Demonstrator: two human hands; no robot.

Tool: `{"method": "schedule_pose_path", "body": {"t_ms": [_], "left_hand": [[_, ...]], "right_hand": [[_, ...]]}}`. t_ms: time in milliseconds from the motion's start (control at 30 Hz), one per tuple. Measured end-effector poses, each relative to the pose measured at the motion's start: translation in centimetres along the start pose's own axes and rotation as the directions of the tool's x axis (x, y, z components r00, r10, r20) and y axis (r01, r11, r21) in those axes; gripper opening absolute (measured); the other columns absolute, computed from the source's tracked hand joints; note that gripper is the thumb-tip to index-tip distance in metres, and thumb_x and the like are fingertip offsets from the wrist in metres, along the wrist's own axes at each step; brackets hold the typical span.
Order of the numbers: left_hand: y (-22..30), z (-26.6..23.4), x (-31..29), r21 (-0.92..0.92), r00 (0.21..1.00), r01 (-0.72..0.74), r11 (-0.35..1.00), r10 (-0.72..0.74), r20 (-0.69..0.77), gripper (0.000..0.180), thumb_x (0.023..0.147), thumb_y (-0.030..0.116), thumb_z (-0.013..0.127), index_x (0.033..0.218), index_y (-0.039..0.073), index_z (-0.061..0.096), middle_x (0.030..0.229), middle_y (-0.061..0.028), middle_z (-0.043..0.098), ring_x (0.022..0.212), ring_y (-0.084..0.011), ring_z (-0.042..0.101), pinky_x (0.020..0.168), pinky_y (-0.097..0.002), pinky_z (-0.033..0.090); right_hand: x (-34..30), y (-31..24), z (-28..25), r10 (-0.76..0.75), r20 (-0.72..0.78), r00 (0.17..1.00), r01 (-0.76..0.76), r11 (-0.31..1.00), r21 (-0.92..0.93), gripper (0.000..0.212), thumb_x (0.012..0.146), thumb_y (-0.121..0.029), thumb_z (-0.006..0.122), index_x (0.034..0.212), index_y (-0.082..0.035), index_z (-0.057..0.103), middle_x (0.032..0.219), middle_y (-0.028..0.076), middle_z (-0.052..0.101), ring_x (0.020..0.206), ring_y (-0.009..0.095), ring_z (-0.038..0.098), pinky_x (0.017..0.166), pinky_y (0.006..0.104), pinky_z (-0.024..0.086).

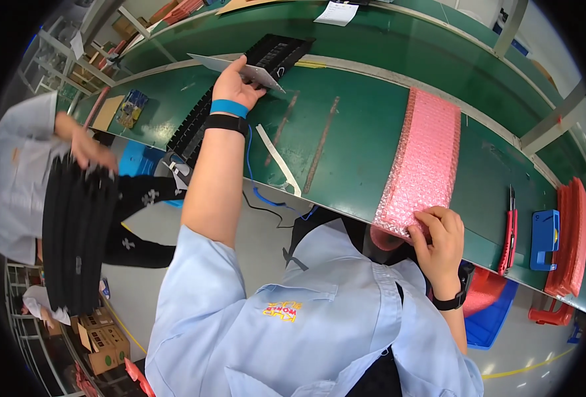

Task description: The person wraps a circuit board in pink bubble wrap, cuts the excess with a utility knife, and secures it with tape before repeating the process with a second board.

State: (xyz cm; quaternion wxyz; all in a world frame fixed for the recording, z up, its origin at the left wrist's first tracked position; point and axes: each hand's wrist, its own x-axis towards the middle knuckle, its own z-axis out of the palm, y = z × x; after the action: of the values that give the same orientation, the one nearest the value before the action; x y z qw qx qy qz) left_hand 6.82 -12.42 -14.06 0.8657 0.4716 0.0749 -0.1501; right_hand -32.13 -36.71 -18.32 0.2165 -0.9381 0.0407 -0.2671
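Note:
My left hand (237,83) reaches out over the green conveyor table (359,126) and grips a flat grey plate (223,64) at its near edge, next to a black slotted tray (276,51). A blue band and a black strap sit on that wrist. My right hand (440,239) pinches the near end of a pink bubble-wrap sheet (425,159) that lies flat on the green table and hangs a little over its front edge.
A long black tray (190,129) lies left of my left arm. A red-handled cutter (508,231), a blue tool (544,238) and stacked red sheets (571,231) sit at the right. A co-worker at left holds a stack of black trays (78,231). Cardboard boxes (104,341) stand below.

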Motion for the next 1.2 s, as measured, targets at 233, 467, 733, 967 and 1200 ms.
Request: {"method": "schedule_pose_path", "body": {"t_ms": [233,467,733,967,1200], "left_hand": [[1.3,0.2,1.5,0.402,0.954,-0.235,0.885,0.29,-0.079,0.039,0.093,0.014,0.053,0.125,-0.002,0.038,0.117,-0.0232,0.056,0.094,-0.0357,0.063,0.081,-0.0516,0.055],[5.4,1.6,2.1,0.904,0.958,0.001,0.427,0.258,-0.123,0.027,0.089,0.017,0.049,0.107,-0.003,0.052,0.093,-0.0161,0.066,0.061,-0.0251,0.065,0.055,-0.0369,0.056],[11.6,2.7,3.0,0.955,0.941,-0.143,0.259,0.334,0.05,0.025,0.089,0.017,0.049,0.099,-0.002,0.062,0.079,-0.0098,0.069,0.062,-0.0206,0.067,0.047,-0.0332,0.05],[1.5,7.0,-6.7,0.39,0.755,-0.187,0.902,-0.122,0.645,0.028,0.097,0.011,0.053,0.121,-0.003,0.055,0.114,-0.0113,0.066,0.102,-0.0212,0.065,0.096,-0.0374,0.05],[-13.3,11.0,-14.0,0.537,0.652,0.145,0.831,-0.489,0.58,0.028,0.101,0.018,0.049,0.12,-0.001,0.054,0.108,-0.0103,0.066,0.088,-0.0175,0.069,0.073,-0.0308,0.058]], "right_hand": [[-0.1,0.1,-0.4,-0.013,-0.003,1.0,0.013,1.0,-0.009,0.022,0.076,-0.013,0.075,0.095,-0.006,0.067,0.095,0.009,0.062,0.089,0.028,0.057,0.08,0.038,0.043],[-0.3,0.1,-0.3,-0.01,-0.018,1.0,0.009,1.0,-0.011,0.021,0.076,-0.013,0.075,0.094,-0.006,0.066,0.095,0.008,0.061,0.088,0.028,0.057,0.079,0.0383,0.043],[0.0,0.1,-0.1,-0.007,-0.021,1.0,0.007,1.0,-0.011,0.021,0.075,-0.014,0.075,0.093,-0.007,0.066,0.095,0.007,0.061,0.09,0.028,0.057,0.079,0.0387,0.043],[-0.3,0.4,-0.4,0.03,-0.036,0.999,-0.031,0.999,-0.026,0.019,0.076,-0.016,0.074,0.092,-0.008,0.066,0.096,0.006,0.061,0.091,0.027,0.057,0.08,0.0392,0.043],[-0.6,0.5,-0.9,-0.027,-0.038,0.999,0.029,0.998,0.061,0.013,0.075,-0.011,0.073,0.085,-0.005,0.067,0.091,0.008,0.062,0.086,0.029,0.058,0.078,0.0392,0.043]]}}
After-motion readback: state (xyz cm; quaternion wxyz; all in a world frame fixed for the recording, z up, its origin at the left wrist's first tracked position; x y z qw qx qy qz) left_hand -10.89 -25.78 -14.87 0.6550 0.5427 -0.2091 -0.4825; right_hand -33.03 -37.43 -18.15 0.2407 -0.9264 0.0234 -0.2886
